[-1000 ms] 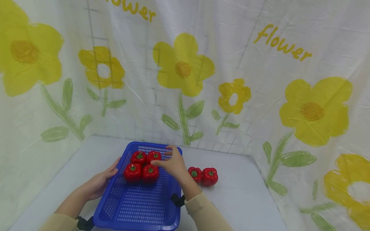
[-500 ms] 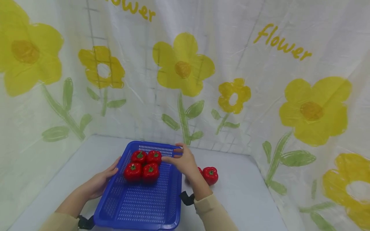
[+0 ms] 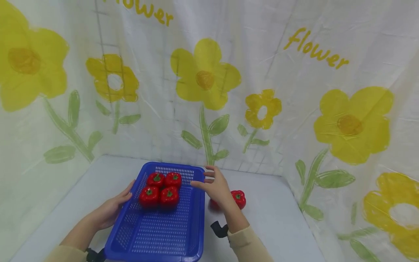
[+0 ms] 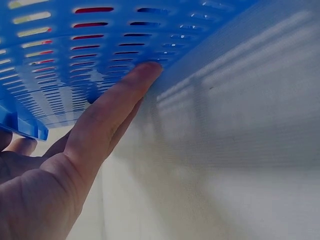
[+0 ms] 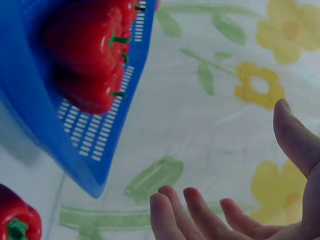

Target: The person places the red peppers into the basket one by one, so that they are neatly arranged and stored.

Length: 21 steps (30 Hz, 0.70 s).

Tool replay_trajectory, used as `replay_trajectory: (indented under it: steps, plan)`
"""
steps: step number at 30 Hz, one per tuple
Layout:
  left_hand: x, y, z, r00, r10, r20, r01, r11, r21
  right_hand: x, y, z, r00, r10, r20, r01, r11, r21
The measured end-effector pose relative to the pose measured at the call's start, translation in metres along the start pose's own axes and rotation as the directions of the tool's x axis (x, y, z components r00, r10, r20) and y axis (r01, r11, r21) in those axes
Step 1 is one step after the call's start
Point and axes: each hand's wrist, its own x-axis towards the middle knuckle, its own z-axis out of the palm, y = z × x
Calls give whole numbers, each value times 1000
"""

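A blue slotted plastic basket (image 3: pixel 160 233) stands on the table, with several red bell peppers (image 3: pixel 169 197) grouped in its far left part. My left hand (image 3: pixel 111 211) rests against the basket's left side. In the left wrist view, a straight finger (image 4: pixel 112 107) lies along the slotted outer wall, while other fingertips reach just below the rim. My right hand (image 3: pixel 216 183) is at the far right rim, holding nothing; its thumb and fingers are spread apart. Beyond that hand another red bell pepper (image 3: pixel 240 198) sits on the table, and one beside it is mostly hidden.
The pale table (image 3: pixel 271 222) ends at a white curtain (image 3: pixel 248 43) painted with yellow flowers, which surrounds it at the back and sides. Black straps show at both wrists, the right one (image 3: pixel 218 229) just beside the basket.
My right hand has moved right, from over the peppers in the basket to its right rim, now covering part of the peppers outside. My left hand and the basket stay put.
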Motion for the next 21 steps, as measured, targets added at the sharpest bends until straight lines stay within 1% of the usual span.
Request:
replay_trajectory:
  steps: [4,8,13,18,21]
  plan:
    - [0,-1,0,1000,6,17,-6,1000,0,-3,7,-7,999,23,-26,-24,1000,-10]
    - [0,0,0,1000,12,12,-12,1000,14,-5,15,-17,997,43,-58,-44,999,-5]
    - [0,0,0,1000,8,9,-8,1000,16,-7,22,-26,994,44,-99,-44,999,3]
    - [0,0,0,1000,-1,5,1,1000,11,-9,30,-32,994,34,-106,-34,999,1]
    - [1,0,0,1000,-1,-2,1,1000,12,-11,36,-36,991,46,-123,-46,999,-2]
